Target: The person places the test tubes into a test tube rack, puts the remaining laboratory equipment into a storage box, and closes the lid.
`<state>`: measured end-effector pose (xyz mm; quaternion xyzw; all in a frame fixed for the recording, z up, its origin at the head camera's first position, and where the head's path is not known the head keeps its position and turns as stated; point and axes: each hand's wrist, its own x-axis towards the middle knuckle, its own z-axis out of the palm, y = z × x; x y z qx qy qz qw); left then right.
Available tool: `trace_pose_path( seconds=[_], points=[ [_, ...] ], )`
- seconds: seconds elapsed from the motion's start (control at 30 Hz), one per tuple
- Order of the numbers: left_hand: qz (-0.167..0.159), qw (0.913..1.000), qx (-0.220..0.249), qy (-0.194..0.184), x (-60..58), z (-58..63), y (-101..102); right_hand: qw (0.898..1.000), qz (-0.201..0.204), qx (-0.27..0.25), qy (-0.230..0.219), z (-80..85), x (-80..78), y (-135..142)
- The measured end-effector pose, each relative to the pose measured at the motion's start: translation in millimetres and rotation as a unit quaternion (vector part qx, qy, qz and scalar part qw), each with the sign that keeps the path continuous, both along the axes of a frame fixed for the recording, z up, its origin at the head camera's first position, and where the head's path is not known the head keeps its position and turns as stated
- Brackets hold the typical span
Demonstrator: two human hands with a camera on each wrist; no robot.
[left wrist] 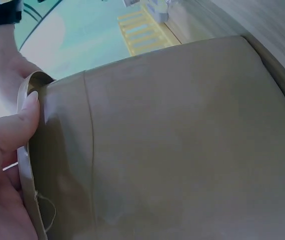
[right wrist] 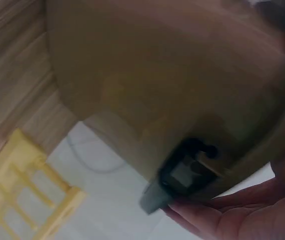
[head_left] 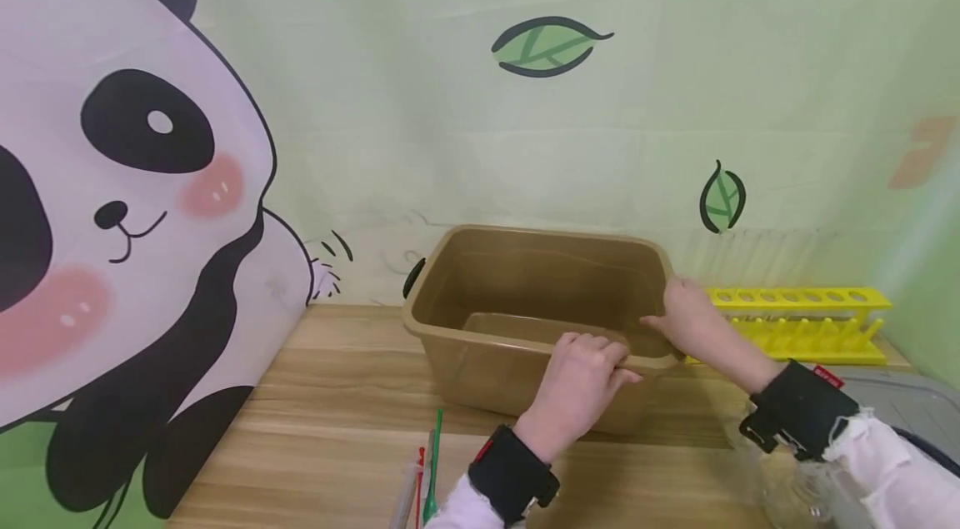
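"What could catch you out here?"
"The yellow rack [head_left: 810,352]. The brown bin [head_left: 555,271] stands just left of it, and your right hand [head_left: 693,321] grips the rim at the rack end. Swing that way and you could knock the clear test tubes [head_left: 750,258] standing in the rack."
"And the other grip?"
"Your left hand [head_left: 573,387] pinches the rim on your side, thumb outside. With both grips toward the rack, the end farthest from it has no hand on it and could sag if you lift."
"Anything else?"
"A clear vessel [head_left: 802,496] sits in front of the rack, near your right forearm; a low elbow might tip it. Drag the bin toward you and it could sweep the green stick [head_left: 430,506], front-left of the rack."
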<state>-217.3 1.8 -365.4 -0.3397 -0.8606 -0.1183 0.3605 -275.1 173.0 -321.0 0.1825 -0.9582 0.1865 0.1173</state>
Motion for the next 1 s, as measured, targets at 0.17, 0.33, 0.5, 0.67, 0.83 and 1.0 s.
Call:
trace_pose_path(
  seconds=[0.17, 0.33, 0.5, 0.67, 0.83, 1.0],
  points=[
    [-0.074, 0.996, 0.04, -0.032, 7.1, 9.0, -9.7, 1.0, -0.009, 0.019, -0.014, -5.7, 4.5, 3.9],
    [-0.069, 0.9936, 0.087, -0.021, 14.3, 33.8, -48.2, 0.999, -0.006, 0.023, -0.022, -4.6, 6.7, 5.4],
    [-0.004, 0.9949, 0.098, -0.023, 20.3, 51.6, -96.1, 0.999, -0.004, 0.034, -0.026, -2.8, 7.4, 11.1],
    [0.061, 0.9885, 0.117, -0.074, 21.7, 47.1, -137.1, 0.999, 0.006, 0.04, -0.017, -2.6, 8.9, 17.2],
    [0.096, 0.9791, 0.129, -0.125, 24.6, 30.3, -158.4, 0.999, 0.023, 0.033, -0.008, -4.5, 11.7, 24.5],
    [0.084, 0.9757, 0.137, -0.148, 28.4, 19.0, -162.9, 0.999, 0.03, 0.035, -0.01, -6.0, 15.2, 31.0]
  ],
)
